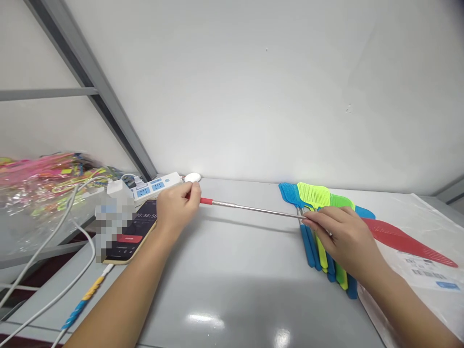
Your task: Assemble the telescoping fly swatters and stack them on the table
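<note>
A red fly swatter (406, 239) with a thin metal telescopic rod (250, 208) is stretched across the grey table (232, 290). My left hand (176, 208) is closed around its red handle end near the wall. My right hand (340, 234) pinches the rod where it meets the red head. Under my right hand lies a stack of several blue and yellow-green fly swatters (319, 222), their mesh heads pointing toward the wall.
A phone (132, 232) showing a timer lies at the left, beside a white power strip (154, 186) with plugs and cables. A clear bag of colourful items (39, 193) sits far left. A plastic bag with labels (427, 270) lies at the right.
</note>
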`<state>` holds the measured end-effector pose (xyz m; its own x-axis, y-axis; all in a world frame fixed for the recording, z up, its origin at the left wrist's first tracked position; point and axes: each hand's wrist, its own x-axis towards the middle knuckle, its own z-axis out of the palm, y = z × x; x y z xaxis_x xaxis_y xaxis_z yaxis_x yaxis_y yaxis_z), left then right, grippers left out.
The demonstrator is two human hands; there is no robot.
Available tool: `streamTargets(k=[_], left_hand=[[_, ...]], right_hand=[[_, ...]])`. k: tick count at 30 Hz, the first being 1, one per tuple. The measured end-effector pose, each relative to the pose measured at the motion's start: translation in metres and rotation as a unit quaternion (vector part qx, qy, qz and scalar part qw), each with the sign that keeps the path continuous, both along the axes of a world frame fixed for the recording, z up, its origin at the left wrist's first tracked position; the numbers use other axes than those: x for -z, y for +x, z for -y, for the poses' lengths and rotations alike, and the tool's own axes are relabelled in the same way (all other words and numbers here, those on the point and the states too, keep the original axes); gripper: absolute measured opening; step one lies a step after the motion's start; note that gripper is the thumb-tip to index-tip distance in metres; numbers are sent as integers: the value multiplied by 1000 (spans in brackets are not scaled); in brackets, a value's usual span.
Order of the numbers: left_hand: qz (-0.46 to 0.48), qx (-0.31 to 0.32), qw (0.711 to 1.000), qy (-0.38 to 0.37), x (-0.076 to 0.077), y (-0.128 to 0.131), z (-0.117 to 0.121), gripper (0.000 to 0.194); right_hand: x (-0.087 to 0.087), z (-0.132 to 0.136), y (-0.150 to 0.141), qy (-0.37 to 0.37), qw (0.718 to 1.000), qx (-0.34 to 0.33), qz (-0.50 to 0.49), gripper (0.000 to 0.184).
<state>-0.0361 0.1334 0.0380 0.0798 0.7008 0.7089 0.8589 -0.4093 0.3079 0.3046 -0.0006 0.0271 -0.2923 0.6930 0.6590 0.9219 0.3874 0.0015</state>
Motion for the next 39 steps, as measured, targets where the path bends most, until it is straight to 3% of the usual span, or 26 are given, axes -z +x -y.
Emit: streamTargets(k=[11, 18, 21, 27, 34, 39], left_hand=[[1, 25, 1000, -12, 13, 18, 10, 42], [-54, 202, 978, -19, 23, 75, 59, 39], [-53, 230, 972, -8, 27, 86, 69, 36], [-77, 227, 970, -35, 26, 74, 54, 39], [-89, 168, 981, 27, 17, 60, 39, 42], [-66, 145, 986, 46, 18, 49, 33, 41]], right_hand=[[0, 2, -6, 37, 999, -14, 8, 6], [0, 8, -28, 21, 998, -46, 43, 12], [2, 8, -30, 11, 997, -57, 46, 15], [7, 5, -32, -14, 998, -48, 46, 15], [12, 7, -35, -33, 999, -15, 19, 24], [7, 20, -39, -7, 995, -98, 5, 37]])
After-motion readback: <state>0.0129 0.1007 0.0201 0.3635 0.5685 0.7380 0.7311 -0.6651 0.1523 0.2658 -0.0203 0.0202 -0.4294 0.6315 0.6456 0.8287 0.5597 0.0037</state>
